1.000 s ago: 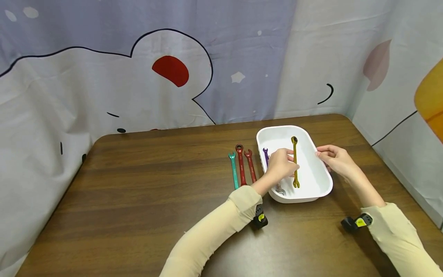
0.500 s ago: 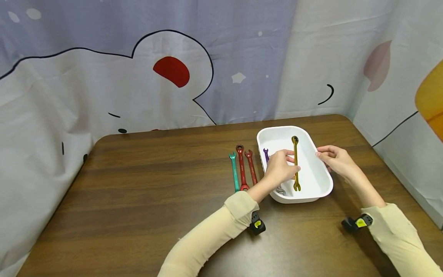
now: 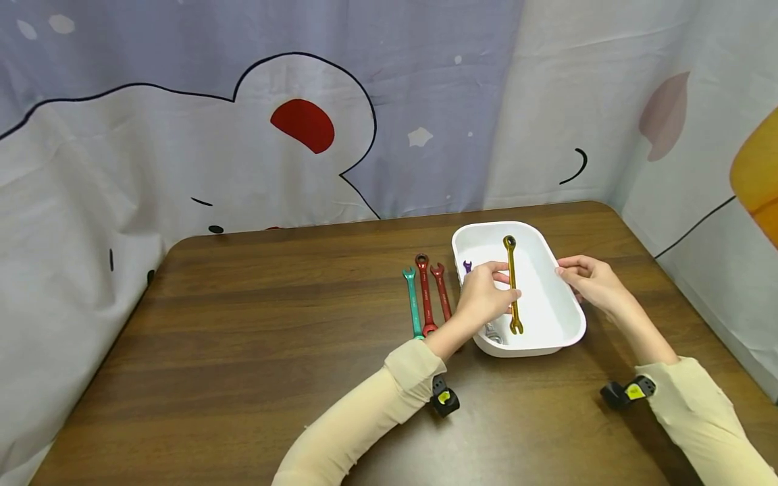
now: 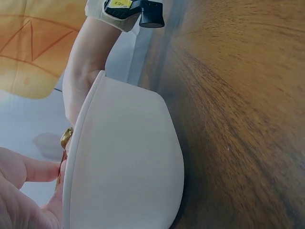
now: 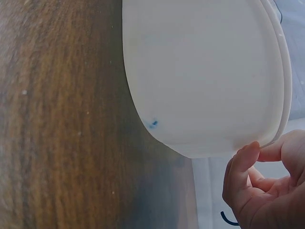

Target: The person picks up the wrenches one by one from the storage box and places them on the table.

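My left hand (image 3: 483, 295) pinches a gold combination wrench (image 3: 512, 270) between thumb and fingers, over the left half of a white tray (image 3: 556, 310). The wrench's ring end points away from me, its open end toward me. In the left wrist view, the gold wrench (image 4: 66, 138) shows at the tray's rim, mostly hidden by the hand. My right hand (image 3: 592, 282) pinches the tray's right rim with thumb and fingers, as the right wrist view also shows. Inside the tray, along its left side, lie a purple wrench (image 3: 467, 266) and a silver piece (image 3: 494, 335), both partly covered by my left hand.
Left of the tray on the wooden table (image 3: 273, 324) lie a teal wrench (image 3: 412, 300) and two red wrenches, one with a ring end (image 3: 425, 297) and one with an open end (image 3: 442, 290) facing away. A patterned curtain (image 3: 425, 121) hangs behind the table.
My left hand has shifted slightly left and toward me with the gold wrench, which now tilts a little. The right hand and the tray have stayed in place.
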Available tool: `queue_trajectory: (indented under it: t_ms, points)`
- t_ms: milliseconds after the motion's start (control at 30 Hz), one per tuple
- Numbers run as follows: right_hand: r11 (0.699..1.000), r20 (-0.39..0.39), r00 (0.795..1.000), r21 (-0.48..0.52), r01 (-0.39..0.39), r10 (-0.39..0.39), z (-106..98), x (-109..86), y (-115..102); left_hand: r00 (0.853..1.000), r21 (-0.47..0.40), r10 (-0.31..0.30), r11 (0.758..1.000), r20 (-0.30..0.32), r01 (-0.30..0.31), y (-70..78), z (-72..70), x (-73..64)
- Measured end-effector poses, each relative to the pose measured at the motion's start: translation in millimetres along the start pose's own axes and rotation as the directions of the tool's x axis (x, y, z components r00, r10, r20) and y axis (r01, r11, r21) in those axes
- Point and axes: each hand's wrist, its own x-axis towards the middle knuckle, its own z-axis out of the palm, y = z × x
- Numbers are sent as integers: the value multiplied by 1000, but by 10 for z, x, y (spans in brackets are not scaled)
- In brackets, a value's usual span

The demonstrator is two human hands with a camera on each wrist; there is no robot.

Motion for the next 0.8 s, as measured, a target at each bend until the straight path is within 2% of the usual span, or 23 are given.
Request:
queue_trajectory:
  t_ms: [267, 800]
  points:
    - [1000, 1, 1000, -6, -6, 6, -14, 6, 14, 1000, -63, -26, 998, -15, 25, -48, -40, -38]
    - [1000, 7, 1000, 11, 5, -5, -16, 3, 17, 998, -180, -21, 984, -56, 11, -122, -186, -106]
